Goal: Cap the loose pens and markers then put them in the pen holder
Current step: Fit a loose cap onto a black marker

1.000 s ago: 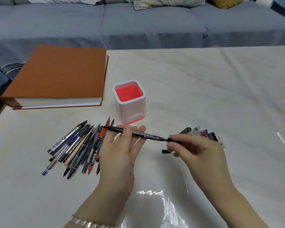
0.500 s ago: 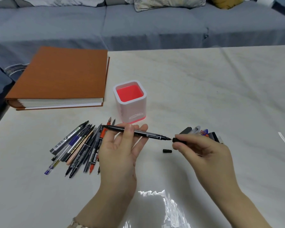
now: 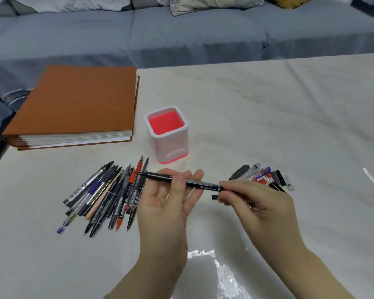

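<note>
My left hand (image 3: pixel 166 203) holds a black marker (image 3: pixel 160 177) level, thumb and fingers pinched around its middle. My right hand (image 3: pixel 257 203) grips a black cap that now sits on the marker's right end (image 3: pixel 214 187). The marker's left tip is bare. A white pen holder (image 3: pixel 167 137) with a red inside stands just beyond my hands, nothing in it. Several uncapped pens and markers (image 3: pixel 108 195) lie in a pile left of my left hand. Loose caps (image 3: pixel 261 175) lie in a heap behind my right hand, and one small black cap (image 3: pixel 214 197) lies under the marker.
A thick brown album (image 3: pixel 78 100) lies at the table's back left. A grey-blue sofa (image 3: pixel 192 33) runs along the far edge of the pale marble-patterned table (image 3: pixel 268 117). Glare marks the glossy surface near me.
My right hand has brought the black cap leftward onto the marker's right tip; half a second ago there was a gap between them. The left hand has kept the marker almost still.
</note>
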